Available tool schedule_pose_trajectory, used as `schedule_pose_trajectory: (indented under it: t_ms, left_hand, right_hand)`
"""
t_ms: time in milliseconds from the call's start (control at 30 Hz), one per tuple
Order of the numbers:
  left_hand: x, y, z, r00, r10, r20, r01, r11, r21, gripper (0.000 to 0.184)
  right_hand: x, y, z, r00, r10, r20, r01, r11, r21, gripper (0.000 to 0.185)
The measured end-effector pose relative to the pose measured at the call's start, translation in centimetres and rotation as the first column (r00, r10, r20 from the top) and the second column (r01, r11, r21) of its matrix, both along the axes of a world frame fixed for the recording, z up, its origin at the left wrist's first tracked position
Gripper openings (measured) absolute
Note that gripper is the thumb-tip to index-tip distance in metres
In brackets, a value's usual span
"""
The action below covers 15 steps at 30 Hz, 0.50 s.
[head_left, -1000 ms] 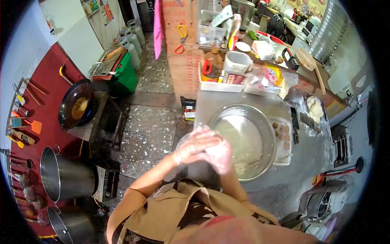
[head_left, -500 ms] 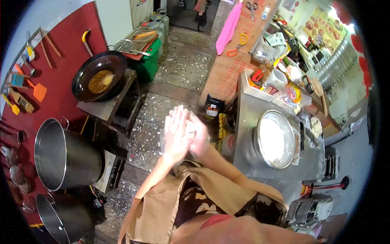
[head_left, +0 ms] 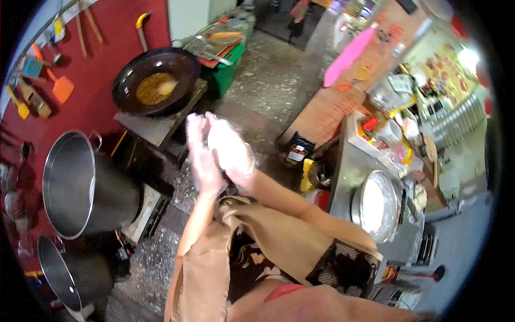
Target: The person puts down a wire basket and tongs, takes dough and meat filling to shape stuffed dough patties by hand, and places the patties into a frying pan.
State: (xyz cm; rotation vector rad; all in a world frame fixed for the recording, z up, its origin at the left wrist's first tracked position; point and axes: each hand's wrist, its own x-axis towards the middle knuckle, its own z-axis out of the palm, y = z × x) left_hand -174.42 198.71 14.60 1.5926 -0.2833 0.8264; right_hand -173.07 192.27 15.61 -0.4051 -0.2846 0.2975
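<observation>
In front of my body, my left hand point(head_left: 201, 153) and my right hand point(head_left: 232, 150) are raised side by side, their fingers stretched out. A pale, flour-like coat covers both. The right hand is so bright and blurred that I cannot tell whether dough lies on its palm. A dark wok point(head_left: 126, 72) stands beyond my hands to the left. A pale lump point(head_left: 167, 87) sits in the wok's brown oil point(head_left: 150, 95). On the right, a metal bowl point(head_left: 355, 206) holds white flour point(head_left: 373, 206).
Two tall metal pots point(head_left: 115, 188) point(head_left: 94, 276) stand on the left. The wok rests on a metal stand point(head_left: 145, 124). To the right is a steel table point(head_left: 343, 177) with a cluttered tray point(head_left: 354, 140). A black bag point(head_left: 298, 147) sits on the floor point(head_left: 263, 75).
My hands have swung left and away from me, toward the wok. Pressed together before, they now show a gap at the fingertips. The view has turned left.
</observation>
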Motion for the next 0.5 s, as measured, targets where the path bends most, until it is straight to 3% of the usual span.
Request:
schedule_pose_trajectory:
  t_ms: [33, 67, 100, 133, 167, 233, 300, 333, 367, 400, 433, 467, 500]
  left_hand:
    - [2.2, -0.2, -1.0, 0.982, -0.189, -0.004, 0.176, 0.921, -0.346, 0.063]
    - [4.5, 0.0, -1.8, 0.940, -0.337, 0.059, 0.292, 0.701, -0.651, 0.063]
    - [6.4, 0.8, -2.6, 0.890, -0.417, 0.184, 0.353, 0.373, -0.858, 0.064]
    - [7.6, 2.6, -1.6, 0.831, -0.465, 0.306, 0.392, 0.099, -0.914, 0.061]
    - [8.6, 4.5, -0.3, 0.766, -0.460, 0.449, 0.414, -0.182, -0.892, 0.059]
    - [11.4, 8.2, -1.1, 0.676, -0.454, 0.580, 0.540, -0.231, -0.809, 0.059]
    - [14.6, 10.0, -1.2, 0.594, -0.455, 0.663, 0.574, -0.338, -0.746, 0.060]
    - [16.2, 10.7, -0.8, 0.648, -0.431, 0.628, 0.507, -0.372, -0.778, 0.060]
    - [17.7, 11.4, -0.4, 0.698, -0.409, 0.588, 0.435, -0.410, -0.802, 0.060]
    - [19.4, 12.4, -2.1, 0.727, -0.442, 0.526, 0.382, -0.377, -0.844, 0.060]
    - [21.1, 13.1, -3.6, 0.586, -0.390, 0.711, 0.494, -0.523, -0.694, 0.058]
    - [22.2, 13.2, -4.9, 0.656, -0.439, 0.614, 0.465, -0.406, -0.787, 0.056]
    - [23.1, 13.6, -5.8, 0.723, -0.472, 0.505, 0.416, -0.286, -0.863, 0.054]
  right_hand:
    - [0.8, 2.1, -0.4, 0.900, -0.395, 0.186, 0.429, 0.721, -0.544, 0.045]
    - [3.2, 3.3, -1.5, 0.732, -0.367, 0.574, 0.682, 0.395, -0.616, 0.046]
    - [5.0, 4.5, -2.4, 0.648, -0.248, 0.720, 0.761, 0.262, -0.594, 0.047]
    - [6.8, 5.6, -3.4, 0.536, -0.125, 0.835, 0.843, 0.138, -0.520, 0.048]
    - [7.6, 5.6, -3.4, 0.644, -0.108, 0.757, 0.748, 0.294, -0.594, 0.045]
    - [10.9, 5.2, -2.0, 0.798, -0.040, 0.602, 0.526, 0.535, -0.661, 0.042]
    - [15.9, 5.6, 0.7, 0.903, 0.037, 0.428, 0.283, 0.698, -0.657, 0.041]
    - [18.5, 7.7, 3.1, 0.977, 0.063, 0.206, 0.177, 0.312, -0.933, 0.044]
    - [19.5, 7.6, 0.9, 0.734, 0.267, 0.624, 0.577, 0.239, -0.781, 0.050]
    - [20.5, 7.5, -1.4, 0.301, 0.346, 0.889, 0.894, 0.222, -0.389, 0.057]
    - [20.7, 9.4, -0.5, 0.259, 0.358, 0.897, 0.894, 0.263, -0.363, 0.061]
    - [21.8, 9.5, -2.4, 0.274, 0.528, 0.804, 0.879, 0.203, -0.432, 0.070]
    - [22.9, 10.2, -2.7, 0.313, 0.476, 0.822, 0.837, 0.270, -0.475, 0.068]
